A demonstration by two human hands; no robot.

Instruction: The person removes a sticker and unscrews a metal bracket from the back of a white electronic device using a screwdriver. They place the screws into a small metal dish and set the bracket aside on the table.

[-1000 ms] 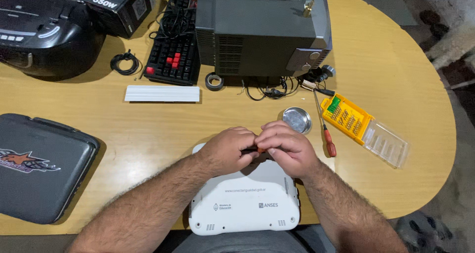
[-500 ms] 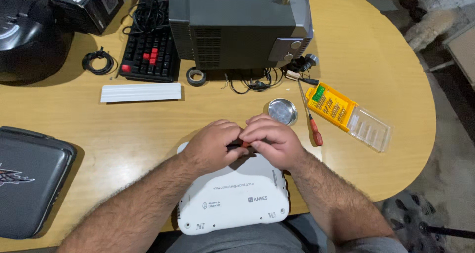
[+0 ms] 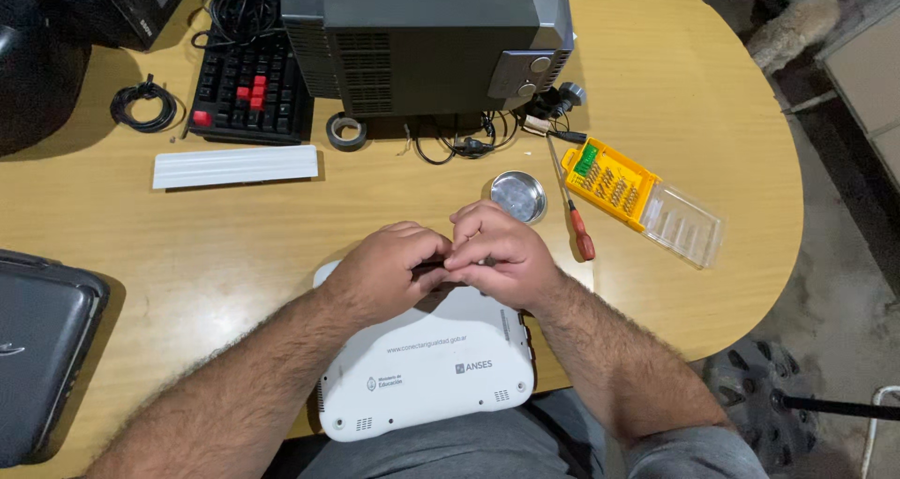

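Both hands, left hand [image 3: 389,275] and right hand [image 3: 497,254], pressed together pinching small dark part [image 3: 429,268] over white laptop [image 3: 422,362] on bench [image 3: 234,235]; steady grip needed.

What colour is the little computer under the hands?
White laptop, seen in the head view.

Two hands: left hand [image 3: 386,275], right hand [image 3: 497,254]. One white laptop [image 3: 427,366], one red screwdriver [image 3: 574,207], one round metal dish [image 3: 518,196], one yellow bit box [image 3: 642,201], one keyboard [image 3: 248,90], one tape roll [image 3: 346,130]
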